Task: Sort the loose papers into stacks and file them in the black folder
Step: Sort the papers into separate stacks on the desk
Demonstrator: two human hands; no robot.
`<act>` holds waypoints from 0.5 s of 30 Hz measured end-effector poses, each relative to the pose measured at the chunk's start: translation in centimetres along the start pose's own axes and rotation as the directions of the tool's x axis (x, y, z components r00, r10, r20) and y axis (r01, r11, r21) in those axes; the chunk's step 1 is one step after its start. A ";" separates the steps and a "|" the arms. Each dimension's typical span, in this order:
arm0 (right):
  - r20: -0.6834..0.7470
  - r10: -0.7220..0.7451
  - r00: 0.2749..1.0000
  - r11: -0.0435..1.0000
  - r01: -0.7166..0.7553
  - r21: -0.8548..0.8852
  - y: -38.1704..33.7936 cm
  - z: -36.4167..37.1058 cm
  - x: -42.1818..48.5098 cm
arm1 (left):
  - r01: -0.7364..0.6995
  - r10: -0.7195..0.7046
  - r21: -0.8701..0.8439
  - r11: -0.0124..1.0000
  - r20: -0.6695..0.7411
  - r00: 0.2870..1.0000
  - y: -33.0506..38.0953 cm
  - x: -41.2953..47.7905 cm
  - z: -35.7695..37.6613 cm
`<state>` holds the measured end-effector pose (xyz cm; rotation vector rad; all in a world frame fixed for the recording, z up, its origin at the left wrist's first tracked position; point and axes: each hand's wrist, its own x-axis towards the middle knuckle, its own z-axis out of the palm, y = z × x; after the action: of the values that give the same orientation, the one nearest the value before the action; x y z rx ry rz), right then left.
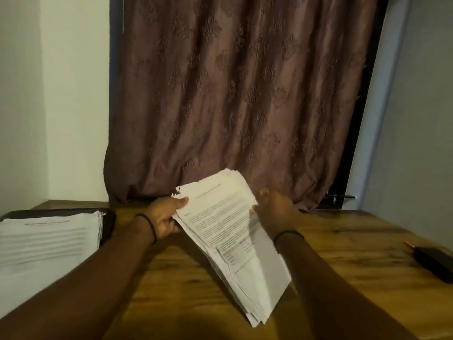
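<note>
Paper sheaf (pixel 228 231) clamped in left hand (pixel 164 217) grip, right hand (pixel 277 209) grip unclear at its edge, black folder (pixel 109 222) mostly covered

Both bare forearms reached forward to the paper stack (pixel 228 231). The left hand (pixel 166 217) gripped its left edge, thumb on top and fingers curled beneath. The right hand (pixel 275 209) met its right edge with the fingertips, thumb lifted clear.

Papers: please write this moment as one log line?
left hand: grips paper bundle | right hand: touches its edge | other stack: on black folder
</note>
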<state>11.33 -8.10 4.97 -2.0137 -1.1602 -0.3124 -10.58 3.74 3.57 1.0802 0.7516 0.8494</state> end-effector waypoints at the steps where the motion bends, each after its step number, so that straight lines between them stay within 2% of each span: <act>1: -0.048 -0.003 0.999 1.000 0.004 0.026 -0.8 0.9 -0.4 | -0.002 0.001 -0.037 0.999 -0.027 1.000 -1.1 0.3 0.1; 3: -0.040 -0.056 0.998 0.995 0.059 0.077 -2.8 3.4 -1.4 | 0.003 -0.008 -0.086 0.996 -0.068 0.998 -3.2 0.6 0.3; 6: 0.073 -0.192 0.979 0.981 0.189 0.046 -5.0 7.3 -3.2 | 0.012 -0.028 -0.136 0.991 -0.113 0.993 -5.6 1.3 0.2; 9: 0.208 -0.192 0.959 0.981 0.182 0.067 -5.3 10.0 -4.6 | 0.059 -0.074 -0.145 0.988 -0.098 0.992 -6.7 2.1 -0.8; 12: 0.328 -0.164 0.930 0.983 0.126 0.134 -4.5 10.9 -4.8 | 0.114 -0.117 -0.171 0.979 -0.008 0.993 -6.8 2.6 -1.5; 15: 0.372 -0.202 0.906 0.975 0.151 0.163 -4.1 10.8 -4.7 | 0.149 -0.145 -0.220 0.964 0.035 0.989 -6.6 3.0 -1.9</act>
<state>3.61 -2.05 -2.78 -1.9066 -1.5718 0.0815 -9.32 5.61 -3.60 0.8222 0.6939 0.7752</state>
